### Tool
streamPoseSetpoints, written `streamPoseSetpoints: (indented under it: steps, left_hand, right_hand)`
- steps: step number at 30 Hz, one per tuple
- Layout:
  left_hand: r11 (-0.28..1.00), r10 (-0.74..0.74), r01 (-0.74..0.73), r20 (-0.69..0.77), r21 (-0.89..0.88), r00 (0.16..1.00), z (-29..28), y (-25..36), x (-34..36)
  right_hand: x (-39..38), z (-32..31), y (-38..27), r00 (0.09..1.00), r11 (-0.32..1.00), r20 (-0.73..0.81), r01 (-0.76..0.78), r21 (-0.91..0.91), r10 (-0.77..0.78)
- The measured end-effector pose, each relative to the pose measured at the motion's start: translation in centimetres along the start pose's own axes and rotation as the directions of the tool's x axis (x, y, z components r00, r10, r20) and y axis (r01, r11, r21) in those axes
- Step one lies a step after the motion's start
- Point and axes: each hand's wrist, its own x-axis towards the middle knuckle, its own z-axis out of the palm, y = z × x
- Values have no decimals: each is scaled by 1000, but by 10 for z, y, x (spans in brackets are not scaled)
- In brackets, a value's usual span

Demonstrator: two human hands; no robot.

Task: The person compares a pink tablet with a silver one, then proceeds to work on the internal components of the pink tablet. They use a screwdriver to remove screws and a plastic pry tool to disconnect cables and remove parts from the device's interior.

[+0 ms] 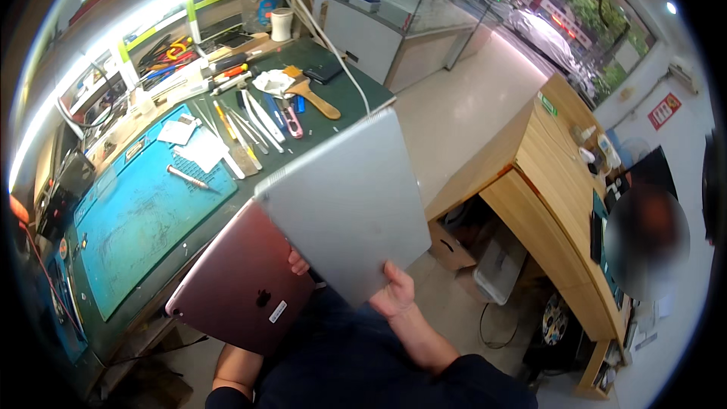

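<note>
My left hand [298,262] is mostly hidden behind a rose-pink tablet [227,280]. A few of its curled fingertips show at the tablet's right edge. The tablet is tilted, its metal back with a small white label facing me. My right hand [395,293] grips the lower edge of a flat, tablet-sized grey panel [348,204], thumb on the near face. This panel stands tilted to the right of the pink tablet and overlaps its upper right edge. Whether the panel is a second tablet or a cover, I cannot tell.
A green workbench [341,89] at the left bears a blue repair mat [144,220], a small screwdriver [187,177], a wooden-handled brush [314,98] and several slim tools. A white cable [333,45] hangs over its corner. At the right stand a wooden desk [522,212] and a person [647,242].
</note>
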Motion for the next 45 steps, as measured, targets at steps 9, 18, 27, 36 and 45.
streamPoseSetpoints:
  steps: [9,18,27,36,45]
  left_hand:
    - [995,45,-47,24,88,999,11,5,6]
    - [998,60,-60,23,24,998,24,5,19]
    - [999,49,-52,-160,-14,986,60,9,32]
    - [945,58,-55,-2,-323,998,45,12,51]
    - [858,-17,-22,-72,-514,997,70,26,59]
  right_hand:
    - [27,85,3,905,880,-164,317,-353,-392]
    - [34,113,14,857,759,-125,365,-540,-501]
    - [44,136,18,809,674,-59,446,-589,-585]
    - [47,137,15,678,176,225,469,-865,-700]
    - [49,141,11,709,567,-8,557,-607,-706]
